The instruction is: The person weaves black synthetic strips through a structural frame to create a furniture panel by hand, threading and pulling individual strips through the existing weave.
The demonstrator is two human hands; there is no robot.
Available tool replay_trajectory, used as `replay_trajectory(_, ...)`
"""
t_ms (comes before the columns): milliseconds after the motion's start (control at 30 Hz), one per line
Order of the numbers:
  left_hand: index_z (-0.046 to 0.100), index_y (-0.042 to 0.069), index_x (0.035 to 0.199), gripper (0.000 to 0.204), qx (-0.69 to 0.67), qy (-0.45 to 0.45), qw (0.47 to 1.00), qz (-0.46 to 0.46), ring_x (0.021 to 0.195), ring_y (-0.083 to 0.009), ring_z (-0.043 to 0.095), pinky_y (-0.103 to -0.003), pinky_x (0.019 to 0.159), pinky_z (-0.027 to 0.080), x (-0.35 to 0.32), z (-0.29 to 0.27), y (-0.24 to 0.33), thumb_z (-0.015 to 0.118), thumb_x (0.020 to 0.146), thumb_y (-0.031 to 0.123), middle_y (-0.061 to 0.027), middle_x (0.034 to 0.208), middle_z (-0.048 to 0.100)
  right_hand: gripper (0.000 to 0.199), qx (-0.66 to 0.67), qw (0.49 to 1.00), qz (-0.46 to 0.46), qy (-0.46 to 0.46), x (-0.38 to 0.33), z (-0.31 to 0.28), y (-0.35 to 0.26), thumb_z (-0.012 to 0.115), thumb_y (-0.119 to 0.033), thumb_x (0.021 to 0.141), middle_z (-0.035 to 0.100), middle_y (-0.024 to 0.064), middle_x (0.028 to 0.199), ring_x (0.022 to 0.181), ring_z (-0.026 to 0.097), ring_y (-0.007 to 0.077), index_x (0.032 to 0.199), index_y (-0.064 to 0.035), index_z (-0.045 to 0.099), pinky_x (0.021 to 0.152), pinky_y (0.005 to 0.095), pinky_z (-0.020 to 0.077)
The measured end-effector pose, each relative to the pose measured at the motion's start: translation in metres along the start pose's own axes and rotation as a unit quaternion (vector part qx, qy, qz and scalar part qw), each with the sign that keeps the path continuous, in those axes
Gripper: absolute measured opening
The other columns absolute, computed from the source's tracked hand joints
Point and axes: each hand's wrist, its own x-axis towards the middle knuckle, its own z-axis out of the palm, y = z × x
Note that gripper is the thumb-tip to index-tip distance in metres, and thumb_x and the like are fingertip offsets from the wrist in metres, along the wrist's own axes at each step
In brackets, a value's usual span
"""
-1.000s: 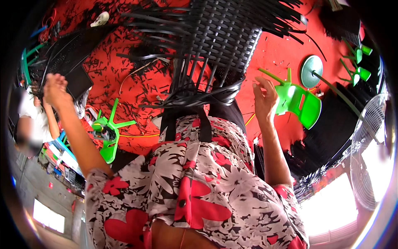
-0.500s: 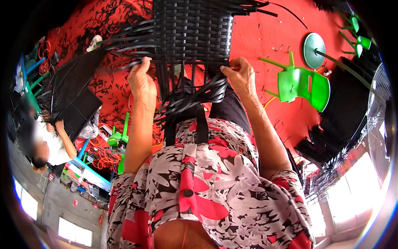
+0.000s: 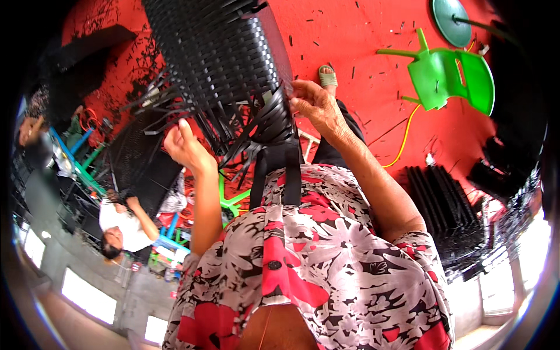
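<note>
Holding: the left hand (image 3: 186, 147) is closed on loose black strips (image 3: 233, 137) under the woven panel (image 3: 216, 58).
Right hand (image 3: 318, 105): fingers pinch the panel's lower right edge.
Panel: stands in front of the chest, above the flowered shirt (image 3: 315, 256).
Floor (image 3: 361, 41): red, with a green plastic chair (image 3: 449, 73) well apart at the right.
Far left: another person (image 3: 125, 224) among frames.
</note>
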Motion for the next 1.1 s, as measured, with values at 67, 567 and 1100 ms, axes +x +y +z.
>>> replay_trajectory(67, 0.060, -0.001, 0.087, 0.017, 0.062, -0.120, 0.975, 0.177, 0.077, -0.0144, 0.055, -0.029, 0.069, 0.045, -0.026, -0.007, 0.006, 0.068, 0.084, 0.013, -0.0051, 0.090, 0.058, 0.044, 0.067, 0.998, 0.012, -0.001, -0.006, -0.001, 0.002, 0.057, -0.009, 0.086, 0.060, 0.0117, 0.097, 0.081, 0.061, 0.0156, 0.125, 0.0070, 0.045, 0.073, 0.0283, 0.0501)
replay_trajectory(567, 0.057, 0.001, 0.079, 0.010, 0.365, -0.461, 0.745, 0.313, 0.063, -0.0177, 0.054, -0.030, 0.059, 0.044, -0.052, 0.036, 0.084, 0.065, 0.082, 0.006, -0.0064, 0.073, 0.057, 0.015, -0.213, 0.949, -0.219, 0.082, -0.031, -0.004, -0.005, 0.058, -0.007, 0.079, 0.060, 0.0143, 0.089, 0.082, 0.060, 0.0344, 0.093, -0.0047, 0.063, 0.070, 0.0414, 0.0492)
replay_trajectory(1100, 0.061, -0.001, 0.083, 0.009, 0.361, -0.588, 0.692, -0.211, 0.055, -0.0059, 0.050, -0.020, 0.050, 0.039, -0.014, -0.078, 0.150, 0.061, 0.086, 0.008, -0.0005, 0.065, 0.057, 0.015, -0.289, 0.904, -0.312, -0.038, -0.036, 0.014, -0.033, 0.062, -0.002, 0.073, 0.059, 0.0083, 0.085, 0.075, 0.061, 0.0282, 0.087, -0.0063, 0.063, 0.061, 0.0380, 0.0509)
